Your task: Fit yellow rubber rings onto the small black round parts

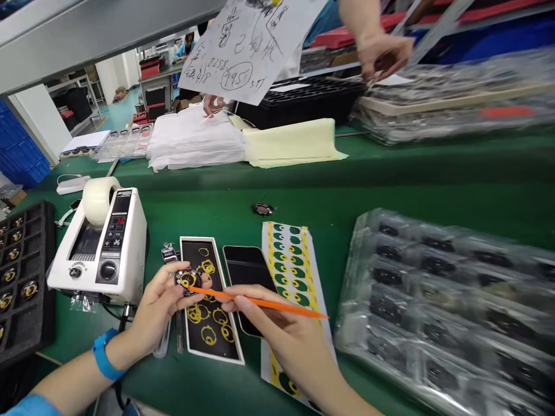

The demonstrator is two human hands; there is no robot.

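Observation:
Between the fingers of my left hand [162, 297] is a small round black part [189, 279] with a yellow ring on its face. My right hand [281, 329] grips an orange pointed stick [277, 305], its tip touching or very close to the ring. Under both hands lies a white-rimmed black tray [241, 353] bearing several loose yellow rings. A dark phone [247, 267] lies beside the tray, partly covered by my right hand. To its right runs a sheet of green and yellow stickers [281, 254], its middle hidden by that hand.
A white tape dispenser [125, 231] stands left, next to a black foam tray [30, 248] of round parts. Clear plastic trays [437, 300] fill the right side. One loose round part [263, 209] lies ahead. Across the bench, another person's hand [384, 55] is near stacked trays and paper [243, 52].

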